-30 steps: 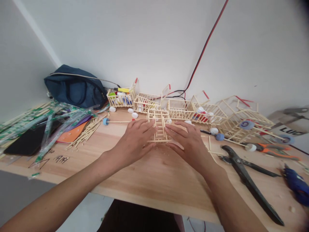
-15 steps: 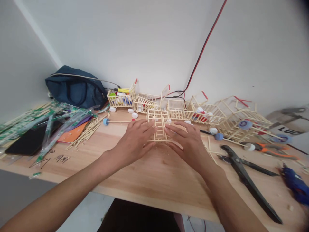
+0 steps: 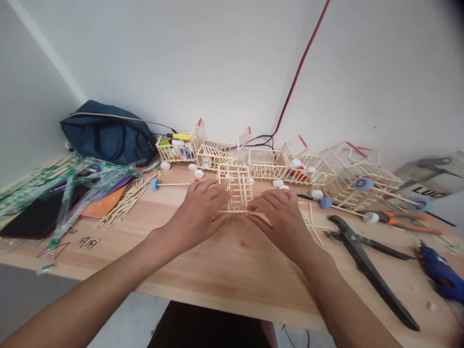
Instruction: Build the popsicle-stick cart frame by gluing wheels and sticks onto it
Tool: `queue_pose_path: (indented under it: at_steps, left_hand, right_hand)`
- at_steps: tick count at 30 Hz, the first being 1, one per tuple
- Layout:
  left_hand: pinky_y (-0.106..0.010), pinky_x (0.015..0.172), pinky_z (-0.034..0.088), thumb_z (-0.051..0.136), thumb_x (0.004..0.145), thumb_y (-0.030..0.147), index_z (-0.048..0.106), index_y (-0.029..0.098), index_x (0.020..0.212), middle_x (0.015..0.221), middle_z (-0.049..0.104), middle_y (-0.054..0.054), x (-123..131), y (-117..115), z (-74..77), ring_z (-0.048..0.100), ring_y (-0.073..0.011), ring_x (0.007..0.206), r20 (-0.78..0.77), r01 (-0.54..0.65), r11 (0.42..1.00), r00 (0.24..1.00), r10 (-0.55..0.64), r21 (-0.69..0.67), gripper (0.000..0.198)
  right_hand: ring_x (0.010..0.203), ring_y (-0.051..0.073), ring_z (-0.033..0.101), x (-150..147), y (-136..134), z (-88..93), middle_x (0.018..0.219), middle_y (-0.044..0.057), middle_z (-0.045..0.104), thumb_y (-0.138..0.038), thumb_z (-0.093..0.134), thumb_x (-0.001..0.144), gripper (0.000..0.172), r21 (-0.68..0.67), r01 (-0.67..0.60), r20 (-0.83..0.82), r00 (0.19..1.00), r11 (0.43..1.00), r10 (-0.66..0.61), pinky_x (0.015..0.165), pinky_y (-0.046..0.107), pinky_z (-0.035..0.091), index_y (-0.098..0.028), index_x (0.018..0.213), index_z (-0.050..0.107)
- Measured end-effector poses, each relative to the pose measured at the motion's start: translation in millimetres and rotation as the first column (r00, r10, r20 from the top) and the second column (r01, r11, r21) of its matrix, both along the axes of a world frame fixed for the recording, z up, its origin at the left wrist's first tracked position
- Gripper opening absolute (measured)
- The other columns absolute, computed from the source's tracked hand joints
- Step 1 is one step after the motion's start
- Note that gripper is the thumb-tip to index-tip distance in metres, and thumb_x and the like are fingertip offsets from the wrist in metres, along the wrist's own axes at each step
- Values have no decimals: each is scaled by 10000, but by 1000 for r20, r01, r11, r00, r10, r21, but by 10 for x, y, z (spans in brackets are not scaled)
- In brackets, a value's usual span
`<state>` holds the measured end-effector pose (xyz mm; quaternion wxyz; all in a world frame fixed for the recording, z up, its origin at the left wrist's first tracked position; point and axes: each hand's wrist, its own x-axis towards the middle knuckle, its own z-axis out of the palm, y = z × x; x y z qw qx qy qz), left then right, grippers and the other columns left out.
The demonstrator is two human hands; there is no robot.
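A small open frame of pale wooden sticks (image 3: 239, 191), with ladder-like crossbars, rests on the wooden table in front of me. My left hand (image 3: 201, 205) grips its left side, fingers over the edge and thumb by the near left corner. At the near right corner, the curled fingers and thumb of my right hand (image 3: 277, 212) close round the end of the front stick; the exact contact is partly hidden. Just behind the frame stand several finished stick carts (image 3: 266, 164) with bottle-cap wheels. A blue-capped stick axle (image 3: 174, 184) lies left of my left hand.
Loose sticks (image 3: 132, 198), plastic wrappers and a black phone (image 3: 39, 212) cover the left side, below a blue bag (image 3: 108, 133). To the right lie black-handled cutters (image 3: 369, 266), orange pliers (image 3: 409, 221) and a blue glue gun (image 3: 440, 270). The wall rises behind the carts.
My right hand's fingers have drawn back from the frame's right side and curled in at its near right corner. My left hand stays on the left side. The view has shifted slightly.
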<state>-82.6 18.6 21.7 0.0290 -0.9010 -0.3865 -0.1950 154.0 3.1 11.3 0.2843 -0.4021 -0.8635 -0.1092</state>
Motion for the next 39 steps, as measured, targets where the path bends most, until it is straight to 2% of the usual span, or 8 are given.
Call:
queue_pose_path:
  at_steps: [11,21,33,39]
  left_hand:
    - [-552,1042,406,560,932,347,605,201,1272,1436,568,-124,-44,133,-116,511,-350,1317,43,63,990,997,-69,124,373]
    - [-558,1013,433,506,955,367,628,187,1246,1414,587,-133,-17,117,-79,532,-360,1293,38,72,986,996,-78,148,363]
    - [-564,1054,401,538,941,293,616,185,1274,1454,549,-134,18,40,-11,487,-348,1327,9,35,998,999,-36,43,359]
    - [-563,1072,380,574,925,284,624,184,1258,1436,562,-135,43,7,33,478,-345,1330,12,9,1000,1000,-9,-4,352]
  right_hand:
    - [912,184,556,-30,13,17,898,18,718,-299,591,963,139,-24,58,2,998,998,-58,899,366,308,-198,872,617]
    - [948,183,568,-14,17,-11,926,27,729,-310,556,986,165,-23,55,-28,998,998,-56,922,364,291,-198,885,624]
    - [922,206,567,-24,6,4,873,23,723,-353,596,957,167,-14,95,-42,995,995,-96,915,372,304,-210,872,618]
    - [906,208,574,-21,10,-5,882,28,723,-342,601,955,154,5,69,-41,997,998,-69,868,364,314,-207,880,608]
